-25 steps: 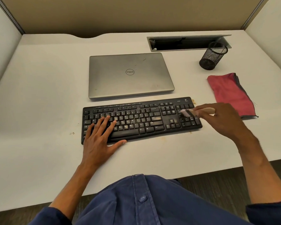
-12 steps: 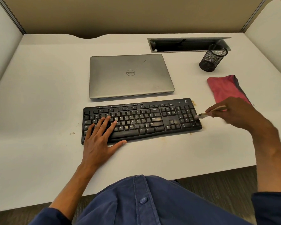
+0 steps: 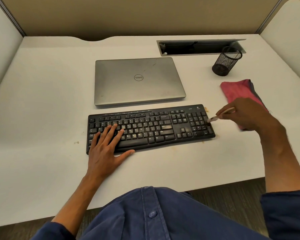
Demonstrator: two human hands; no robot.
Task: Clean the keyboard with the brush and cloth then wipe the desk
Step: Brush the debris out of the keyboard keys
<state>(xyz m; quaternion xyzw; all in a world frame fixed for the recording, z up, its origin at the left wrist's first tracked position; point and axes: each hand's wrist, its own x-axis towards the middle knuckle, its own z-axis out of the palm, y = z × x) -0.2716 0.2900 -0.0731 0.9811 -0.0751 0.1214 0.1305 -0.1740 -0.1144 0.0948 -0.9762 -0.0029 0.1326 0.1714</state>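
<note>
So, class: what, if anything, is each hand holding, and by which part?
The right hand pinches the brush by its handle. The left hand holds nothing; it rests flat on the keyboard.

An office cubicle: partition walls (image 3: 145,16) enclose a white desk (image 3: 42,101) holding a laptop (image 3: 137,80).

The person wears a dark blue button-up shirt (image 3: 163,213) with a matching round button (image 3: 152,214) on the front placket. Its sleeves (image 3: 284,213) are pushed up, leaving both forearms bare. No rings, watch or gloves show.
</note>
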